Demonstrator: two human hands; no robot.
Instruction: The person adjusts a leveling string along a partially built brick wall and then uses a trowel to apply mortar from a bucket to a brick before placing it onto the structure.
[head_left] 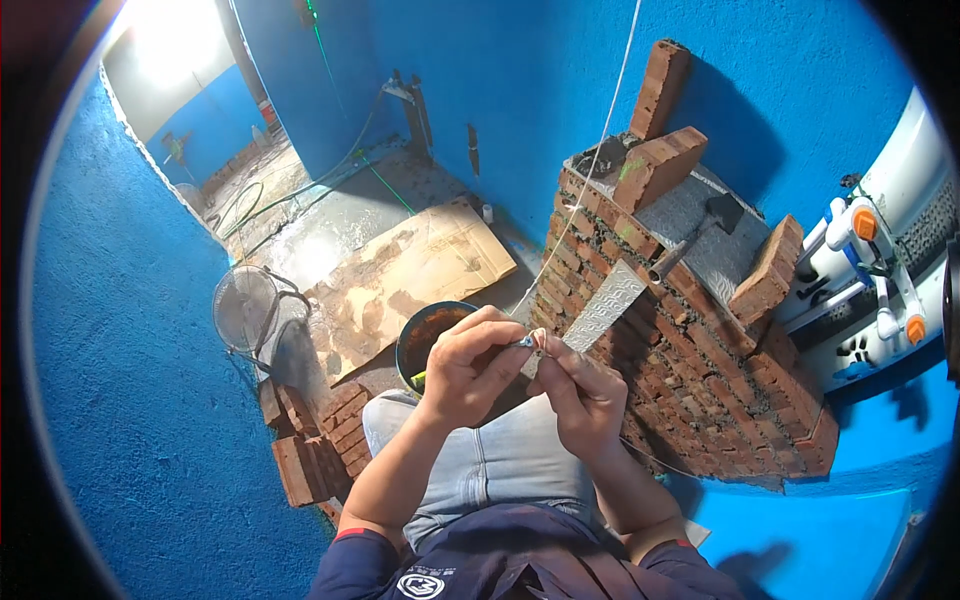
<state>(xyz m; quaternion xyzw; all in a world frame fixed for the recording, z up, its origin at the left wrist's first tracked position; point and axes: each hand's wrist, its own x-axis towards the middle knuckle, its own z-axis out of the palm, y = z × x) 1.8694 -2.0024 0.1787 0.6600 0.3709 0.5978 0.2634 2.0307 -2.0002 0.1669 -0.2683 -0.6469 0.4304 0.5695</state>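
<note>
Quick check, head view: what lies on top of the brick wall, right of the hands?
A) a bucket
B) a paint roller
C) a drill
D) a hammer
D: a hammer lies on the grey mortar atop the brick wall, its dark head up-right and handle pointing down-left; the only bucket stands on the floor behind the left hand.

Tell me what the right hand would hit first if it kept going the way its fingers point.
Probably the left hand: the right hand points its fingertips up-left into it, pinching a small object between them. Depth is unclear.
</note>
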